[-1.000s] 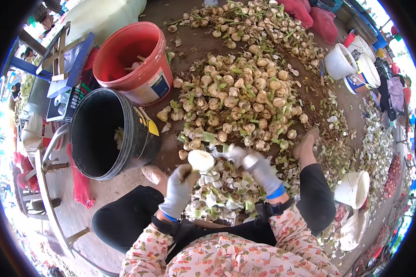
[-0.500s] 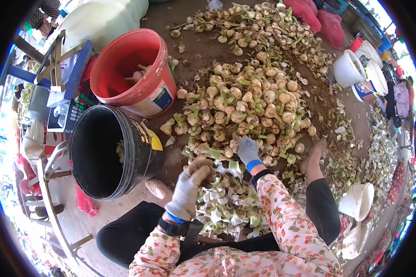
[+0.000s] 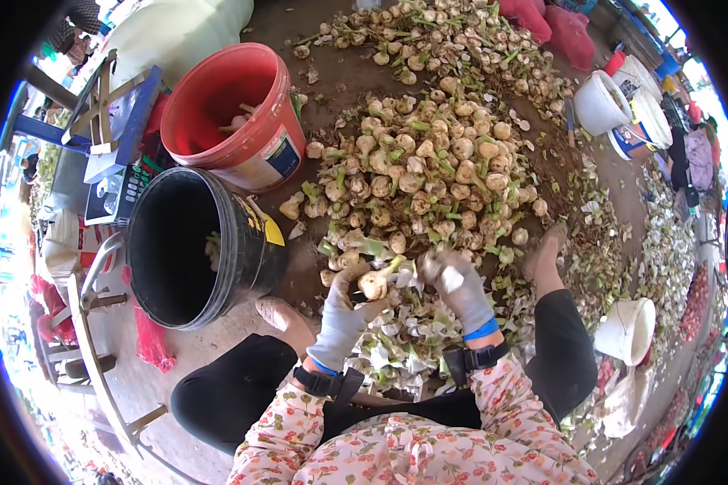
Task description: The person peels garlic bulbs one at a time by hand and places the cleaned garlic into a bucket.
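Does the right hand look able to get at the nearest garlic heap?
Probably yes: the nearest garlic heap lies just ahead of the right hand, with nothing visible between them, though blur hides whether that hand holds anything.

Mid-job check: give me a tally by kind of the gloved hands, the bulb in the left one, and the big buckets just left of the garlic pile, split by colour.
Gloved hands: 2, left hand and right hand
Held bulb: 1
Red bucket: 1
Black bucket: 1
Total: 5
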`<state>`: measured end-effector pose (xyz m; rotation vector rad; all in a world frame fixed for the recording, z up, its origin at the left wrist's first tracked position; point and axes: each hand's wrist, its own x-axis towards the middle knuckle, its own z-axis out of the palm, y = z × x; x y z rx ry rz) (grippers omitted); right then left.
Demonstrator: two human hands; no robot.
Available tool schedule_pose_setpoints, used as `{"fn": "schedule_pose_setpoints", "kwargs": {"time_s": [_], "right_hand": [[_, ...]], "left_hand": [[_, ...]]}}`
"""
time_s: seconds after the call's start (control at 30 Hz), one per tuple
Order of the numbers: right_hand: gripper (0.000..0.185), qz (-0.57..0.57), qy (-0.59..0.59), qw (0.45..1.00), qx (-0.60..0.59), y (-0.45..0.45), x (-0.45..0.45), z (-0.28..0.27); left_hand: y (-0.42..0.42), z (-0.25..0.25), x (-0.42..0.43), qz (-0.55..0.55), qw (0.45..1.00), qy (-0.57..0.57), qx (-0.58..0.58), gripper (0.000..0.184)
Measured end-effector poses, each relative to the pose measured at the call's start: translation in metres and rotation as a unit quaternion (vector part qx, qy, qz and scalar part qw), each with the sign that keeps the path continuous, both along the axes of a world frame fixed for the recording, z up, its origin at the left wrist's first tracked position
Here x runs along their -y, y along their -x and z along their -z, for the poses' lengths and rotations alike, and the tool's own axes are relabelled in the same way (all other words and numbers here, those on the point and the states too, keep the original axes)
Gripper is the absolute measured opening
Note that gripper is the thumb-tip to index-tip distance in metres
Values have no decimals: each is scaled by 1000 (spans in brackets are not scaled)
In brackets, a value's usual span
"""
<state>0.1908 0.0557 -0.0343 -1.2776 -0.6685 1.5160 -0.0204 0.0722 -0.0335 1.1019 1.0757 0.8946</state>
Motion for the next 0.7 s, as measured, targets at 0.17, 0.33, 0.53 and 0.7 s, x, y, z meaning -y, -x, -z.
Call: {"fn": "schedule_pose_setpoints", "kwargs": {"time_s": [0.17, 0.33, 0.53, 0.7], "right_hand": [[28, -184, 16, 948, 260, 15, 26, -7], [33, -100, -73, 987, 100, 43, 18, -34], [28, -90, -64, 990, 88, 50, 29, -36], [20, -139, -68, 985, 74, 40, 36, -43]], "left_hand": [[5, -24, 9, -12, 970, -205, -130, 58], [-6, -37, 22, -4, 953, -261, -151, 53], [-2, -36, 29, 10, 947, -284, -149, 55], [-2, -35, 38, 9, 998, -59, 3, 57]]}}
